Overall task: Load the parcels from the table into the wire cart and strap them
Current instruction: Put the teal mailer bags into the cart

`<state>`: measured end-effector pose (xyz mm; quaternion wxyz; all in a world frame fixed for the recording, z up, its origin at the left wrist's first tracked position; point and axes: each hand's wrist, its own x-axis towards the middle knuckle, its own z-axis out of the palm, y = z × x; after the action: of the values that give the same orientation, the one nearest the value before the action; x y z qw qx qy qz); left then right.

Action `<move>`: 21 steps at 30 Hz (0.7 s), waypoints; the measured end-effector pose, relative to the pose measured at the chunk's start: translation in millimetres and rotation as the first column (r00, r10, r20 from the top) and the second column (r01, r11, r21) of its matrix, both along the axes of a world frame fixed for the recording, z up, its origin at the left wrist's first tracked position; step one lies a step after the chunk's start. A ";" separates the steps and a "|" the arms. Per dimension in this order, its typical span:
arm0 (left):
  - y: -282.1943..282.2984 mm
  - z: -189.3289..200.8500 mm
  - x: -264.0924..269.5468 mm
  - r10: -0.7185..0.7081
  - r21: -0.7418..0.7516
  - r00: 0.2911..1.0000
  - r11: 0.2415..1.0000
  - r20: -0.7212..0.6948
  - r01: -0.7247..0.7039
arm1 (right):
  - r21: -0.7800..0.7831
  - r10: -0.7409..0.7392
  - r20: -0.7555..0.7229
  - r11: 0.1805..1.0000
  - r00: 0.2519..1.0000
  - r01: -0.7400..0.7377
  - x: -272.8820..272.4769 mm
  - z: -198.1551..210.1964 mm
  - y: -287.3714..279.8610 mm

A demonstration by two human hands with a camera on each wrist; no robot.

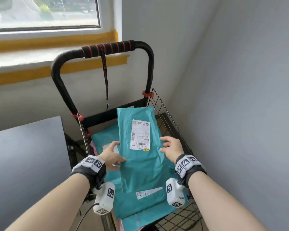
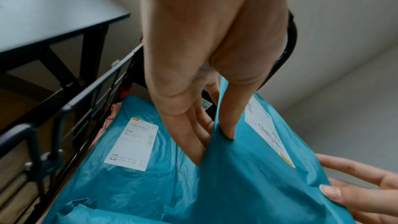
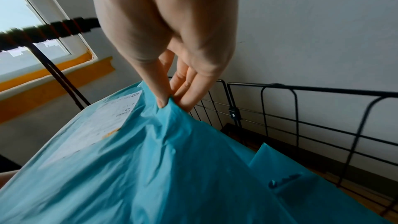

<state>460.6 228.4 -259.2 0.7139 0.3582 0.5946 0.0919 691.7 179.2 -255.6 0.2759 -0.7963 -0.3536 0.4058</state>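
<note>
I hold a long teal parcel (image 1: 140, 147) with a white label over the black wire cart (image 1: 167, 117). My left hand (image 1: 113, 155) pinches its left edge, thumb on top, fingers underneath. The left wrist view shows that pinch on the teal parcel (image 2: 247, 176). My right hand (image 1: 171, 147) pinches the right edge between thumb and fingers, seen close in the right wrist view on the teal parcel (image 3: 168, 159). Several other teal parcels (image 1: 140, 204) lie stacked in the cart below. A dark red strap (image 1: 105, 77) hangs from the cart's handle (image 1: 107, 47).
A grey table (image 1: 23, 160) stands just left of the cart. The white wall (image 1: 240, 114) runs close along the cart's right side. A window with a yellow-edged sill (image 1: 40, 40) is behind the handle. The cart's wire side (image 3: 301, 117) rises at the right.
</note>
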 end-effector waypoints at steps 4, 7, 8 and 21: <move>28.1 -34.5 31.0 0.031 -0.035 0.998 0.999 -0.062 -0.033 | -0.039 0.055 0.050 0.998 0.997 -0.053 24.8 -26.2 35.0; 47.7 -62.9 51.4 0.056 -0.069 0.993 0.996 -0.100 -0.063 | -0.077 0.091 0.034 0.993 0.995 -0.088 42.5 -48.8 61.8; 53.3 -72.9 56.8 0.062 -0.081 0.991 0.994 -0.115 -0.072 | -0.081 0.101 0.026 0.992 0.995 -0.098 47.1 -57.6 69.3; 83.7 -159.6 110.4 0.106 -0.120 0.960 0.983 -0.259 -0.141 | -0.156 0.104 0.110 0.984 0.988 -0.086 71.5 -143.0 106.9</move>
<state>570.9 312.1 -418.8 0.6486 0.2791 0.7064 0.0489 763.2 286.2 -398.5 0.1736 -0.8196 -0.3754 0.3964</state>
